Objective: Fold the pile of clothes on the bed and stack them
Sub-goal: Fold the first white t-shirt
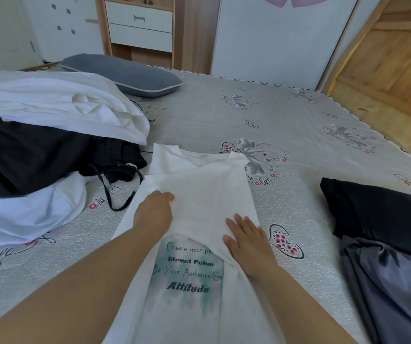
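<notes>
As handled: the white printed T-shirt (199,194) lay on the bed (298,125), thin, limp, light.
Left hand (153,214): fingers clutched the folded flap's edge.
Right hand (246,242): flat, pressing beside that hold.
Best hold: hem corners nearer than both hands.

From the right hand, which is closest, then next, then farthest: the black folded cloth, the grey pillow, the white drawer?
From the right hand:
1. Black folded cloth, to its right on the bed.
2. Grey pillow, far left at the bed's far edge.
3. White drawer, beyond the bed in the cabinet.
</notes>
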